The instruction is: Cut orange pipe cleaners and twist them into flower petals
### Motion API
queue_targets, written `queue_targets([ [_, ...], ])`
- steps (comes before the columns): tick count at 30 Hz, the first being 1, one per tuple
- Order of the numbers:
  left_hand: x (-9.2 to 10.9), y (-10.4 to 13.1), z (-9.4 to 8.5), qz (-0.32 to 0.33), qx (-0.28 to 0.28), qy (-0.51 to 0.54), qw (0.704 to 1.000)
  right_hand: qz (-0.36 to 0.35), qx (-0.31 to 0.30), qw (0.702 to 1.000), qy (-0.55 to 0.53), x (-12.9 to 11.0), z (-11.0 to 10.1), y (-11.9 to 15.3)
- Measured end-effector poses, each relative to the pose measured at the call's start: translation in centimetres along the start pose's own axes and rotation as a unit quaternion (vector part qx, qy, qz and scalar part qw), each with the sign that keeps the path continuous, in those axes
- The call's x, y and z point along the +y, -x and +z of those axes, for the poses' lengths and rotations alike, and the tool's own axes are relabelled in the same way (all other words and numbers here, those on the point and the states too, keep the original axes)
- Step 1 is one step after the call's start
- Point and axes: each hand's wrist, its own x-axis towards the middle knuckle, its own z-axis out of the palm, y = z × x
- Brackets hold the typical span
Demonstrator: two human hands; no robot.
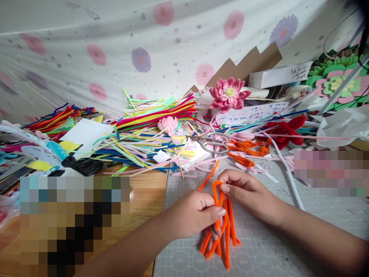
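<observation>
Several orange pipe cleaners (227, 246) hang in a loose bundle, bent over at the top into loops. My left hand (198, 211) pinches the bundle between thumb and fingers, with the fuzzy ends hanging below it. At the top loop, the thumb and forefinger of my right hand (242, 190) close on the bend of one orange pipe cleaner. A single orange end (209, 175) sticks up behind my left hand. Both hands are above the grey cutting mat (184, 254).
Behind the mat lie scissors (213, 143), orange looped petals (250, 150) and heaped coloured pipe cleaners (155, 115). A pink flower (230, 94) and a red flower (285, 130) are at the back right. A wooden tabletop (147, 196) shows at left.
</observation>
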Motion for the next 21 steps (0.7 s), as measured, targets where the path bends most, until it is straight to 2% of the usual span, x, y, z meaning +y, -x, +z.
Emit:
queue_targets([
  [4, 0.2, 0.2, -0.2, 0.006, -0.045, -0.009, 0.999, 0.012, -0.077, 0.991, -0.113, 0.1, -0.3, -0.2],
  [7, 0.4, 0.5, -0.4, 0.019, -0.065, -0.015, 0.998, 0.011, -0.065, 0.980, -0.186, 0.2, 0.1, 0.0],
  [10, 0.7, 0.9, -0.6, 0.045, -0.067, -0.054, 0.995, 0.025, -0.037, 0.954, -0.297, 0.0, 0.9, 0.5],
  [12, 0.8, 1.1, -0.7, 0.055, -0.075, -0.088, 0.992, 0.048, -0.046, 0.938, -0.339, -0.4, 1.2, 0.7],
  [17, 1.1, 1.4, -1.0, 0.042, -0.057, -0.119, 0.990, 0.078, -0.106, 0.929, -0.346, -1.2, 0.5, 0.6],
  [21, 1.2, 1.4, -1.3, 0.032, -0.042, -0.125, 0.991, 0.109, -0.077, 0.939, -0.318, -1.1, -0.4, 0.2],
])
